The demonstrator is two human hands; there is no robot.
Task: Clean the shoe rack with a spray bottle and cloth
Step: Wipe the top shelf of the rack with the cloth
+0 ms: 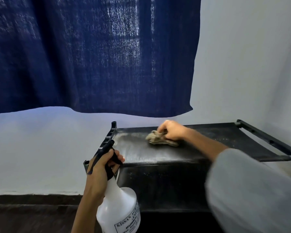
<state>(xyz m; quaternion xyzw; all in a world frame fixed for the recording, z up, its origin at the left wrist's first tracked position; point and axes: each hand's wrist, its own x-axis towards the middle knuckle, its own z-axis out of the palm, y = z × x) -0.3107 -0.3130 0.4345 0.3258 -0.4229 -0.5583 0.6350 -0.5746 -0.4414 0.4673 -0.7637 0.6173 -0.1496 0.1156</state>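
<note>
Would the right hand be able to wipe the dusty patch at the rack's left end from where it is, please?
Probably yes. The right hand presses the cloth on the shoe rack top, and bare fabric lies between it and the dusty patch. The spray bottle in the left hand sits nearer the front edge.

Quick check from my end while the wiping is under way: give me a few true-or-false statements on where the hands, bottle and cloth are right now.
1. The left hand holds the spray bottle. True.
2. The cloth lies on the floor. False: it sits on the top shelf of the shoe rack, under the right hand.
3. The bottle's nozzle points toward the shelf. True.
4. The curtain is red. False: it is dark blue.
5. The shelf's top shows pale dusty or damp patches. True.
</note>
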